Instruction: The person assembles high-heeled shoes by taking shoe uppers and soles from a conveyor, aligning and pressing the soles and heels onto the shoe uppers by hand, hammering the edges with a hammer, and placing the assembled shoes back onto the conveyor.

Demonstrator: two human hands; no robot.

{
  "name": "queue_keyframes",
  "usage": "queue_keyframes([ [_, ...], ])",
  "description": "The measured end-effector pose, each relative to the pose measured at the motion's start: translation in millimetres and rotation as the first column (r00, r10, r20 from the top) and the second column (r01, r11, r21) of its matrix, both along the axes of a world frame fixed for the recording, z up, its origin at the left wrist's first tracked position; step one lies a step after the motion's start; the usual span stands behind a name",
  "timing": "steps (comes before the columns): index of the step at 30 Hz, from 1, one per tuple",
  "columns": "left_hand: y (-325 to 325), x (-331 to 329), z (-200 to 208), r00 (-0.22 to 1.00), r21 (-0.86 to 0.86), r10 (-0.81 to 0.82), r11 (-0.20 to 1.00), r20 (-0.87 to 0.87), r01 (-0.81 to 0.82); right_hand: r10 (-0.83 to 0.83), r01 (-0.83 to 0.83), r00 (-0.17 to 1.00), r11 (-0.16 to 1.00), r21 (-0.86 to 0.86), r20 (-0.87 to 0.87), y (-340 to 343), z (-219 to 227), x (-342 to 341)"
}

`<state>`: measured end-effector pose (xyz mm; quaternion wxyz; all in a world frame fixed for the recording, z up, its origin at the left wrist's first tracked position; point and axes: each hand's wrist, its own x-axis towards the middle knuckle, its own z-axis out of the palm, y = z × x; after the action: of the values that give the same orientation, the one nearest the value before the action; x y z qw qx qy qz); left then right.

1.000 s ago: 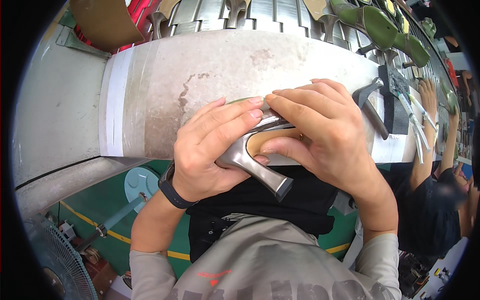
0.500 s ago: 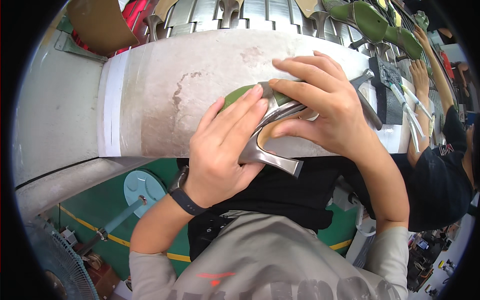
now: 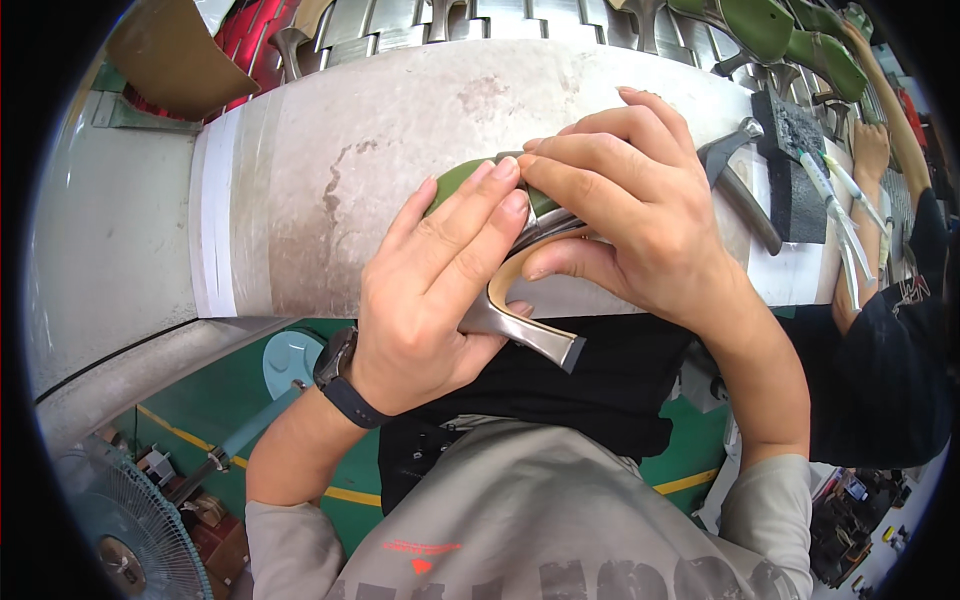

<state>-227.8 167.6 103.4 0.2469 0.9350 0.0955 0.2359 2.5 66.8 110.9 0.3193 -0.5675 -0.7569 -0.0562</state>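
Observation:
A high-heeled shoe in shiny grey lies tilted over the pale worktop, with a green shoe last inside it. Its heel points down toward my lap, and a tan inner edge shows along the arch. My left hand is wrapped round the shoe, fingers flat across the upper and thumb by the heel. With my right hand I pinch the upper, fingertips meeting the left ones and thumb under the arch. What lies beneath the fingers is hidden.
Right of my hands, a hammer rests against a dark block bearing white-handled tools. More green lasts and heels stand on the metal conveyor behind. A co-worker's arm is at far right; a fan stands lower left.
The shoe and both hands have shifted slightly left and lower. My right fingers have come down from a raised, spread pose onto the upper, close to the left fingertips.

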Motion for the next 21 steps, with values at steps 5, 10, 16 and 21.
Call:
queue_keyframes([
  [5, -4, 1, -4, 1.000, 0.014, 0.007, 1.000, -0.008, -0.007, -0.025, 0.015, 0.995, 0.995, -0.097, -0.099, -2, 18, -3],
  [10, -13, 2, -26, 0.993, 0.153, 0.047, 0.986, 0.110, -0.063, -0.100, 0.047, 0.992, 0.855, -0.517, -0.075, 18, 60, -5],
  [16, -14, -1, -2, 0.998, -0.009, -0.027, 1.000, -0.049, 0.027, -0.132, 0.140, 0.990, 0.975, -0.175, 0.058, -10, 16, 12],
  [21, 25, 31, 6, 0.997, -0.289, -0.046, 0.957, -0.059, 0.028, -0.097, 0.076, 0.991, 0.977, -0.200, -0.097, -23, 22, 12],
])
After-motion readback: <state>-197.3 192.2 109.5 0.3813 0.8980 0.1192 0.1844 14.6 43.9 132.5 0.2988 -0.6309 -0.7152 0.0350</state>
